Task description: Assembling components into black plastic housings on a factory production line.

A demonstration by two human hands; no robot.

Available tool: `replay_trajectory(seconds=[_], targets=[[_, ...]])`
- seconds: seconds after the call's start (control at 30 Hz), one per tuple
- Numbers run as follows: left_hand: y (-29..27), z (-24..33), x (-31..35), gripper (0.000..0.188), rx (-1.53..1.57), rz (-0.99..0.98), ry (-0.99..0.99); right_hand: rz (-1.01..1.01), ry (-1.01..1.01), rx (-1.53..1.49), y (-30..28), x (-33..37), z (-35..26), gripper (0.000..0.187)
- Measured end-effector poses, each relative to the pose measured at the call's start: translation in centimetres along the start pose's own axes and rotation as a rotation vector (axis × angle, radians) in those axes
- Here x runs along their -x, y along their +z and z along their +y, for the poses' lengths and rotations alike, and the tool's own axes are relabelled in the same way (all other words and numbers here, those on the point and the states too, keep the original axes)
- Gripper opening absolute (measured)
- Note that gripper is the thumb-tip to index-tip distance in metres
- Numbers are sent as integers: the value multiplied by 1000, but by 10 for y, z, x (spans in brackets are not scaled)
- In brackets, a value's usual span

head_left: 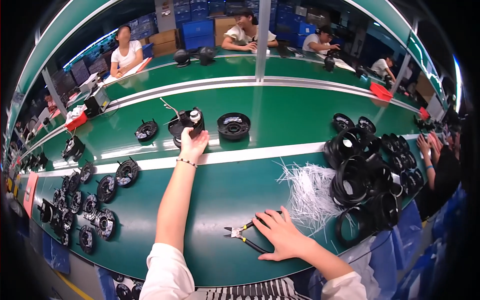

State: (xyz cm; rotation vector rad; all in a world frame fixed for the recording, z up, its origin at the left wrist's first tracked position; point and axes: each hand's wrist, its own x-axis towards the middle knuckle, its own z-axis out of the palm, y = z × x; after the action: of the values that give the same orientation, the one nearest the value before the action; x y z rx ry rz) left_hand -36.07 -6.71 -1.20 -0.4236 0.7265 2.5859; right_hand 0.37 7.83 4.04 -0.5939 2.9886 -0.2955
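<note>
My left hand (193,145) reaches far forward, fingers extended and apart, against the near side of a round black housing (176,128). A white cap-like part and pale wires stand up from that housing; the hand partly covers it. My right hand (284,236) lies spread over the handles of a pair of side cutters (236,232), whose jaws are apart and point left. The fingers are not wrapped round the handles. Just beyond the right hand is a pile of white cable ties or thin plastic strips (310,192).
Round black parts with circuit boards (106,223) cluster at left. Black rings (350,180) are stacked at right. Two more black round parts (234,125) flank the housing on the green belt (285,112). At far right are another person's hands (428,144); several people sit opposite.
</note>
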Motion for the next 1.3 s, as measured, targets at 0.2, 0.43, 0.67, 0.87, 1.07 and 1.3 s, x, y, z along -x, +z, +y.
replay_trajectory(seconds=[0.2,0.43,0.67,0.87,1.07,1.3], targets=[[3,-10,13,28,67,-93,119,27,-61,6,-3,2,10,80],[31,-5,108,25,-330,-362,313,194,155,93,11,-5,6,46],[21,-6,149,36,-530,-452,190,876,162,180,-83,-63,21,54],[28,-27,167,38,-644,-513,62,994,196,461,-114,-102,36,50],[27,-32,177,42,-640,-532,-25,848,326,515,-103,-105,42,53],[26,-42,175,43,-676,-559,-55,818,356,521,-97,-102,49,45]])
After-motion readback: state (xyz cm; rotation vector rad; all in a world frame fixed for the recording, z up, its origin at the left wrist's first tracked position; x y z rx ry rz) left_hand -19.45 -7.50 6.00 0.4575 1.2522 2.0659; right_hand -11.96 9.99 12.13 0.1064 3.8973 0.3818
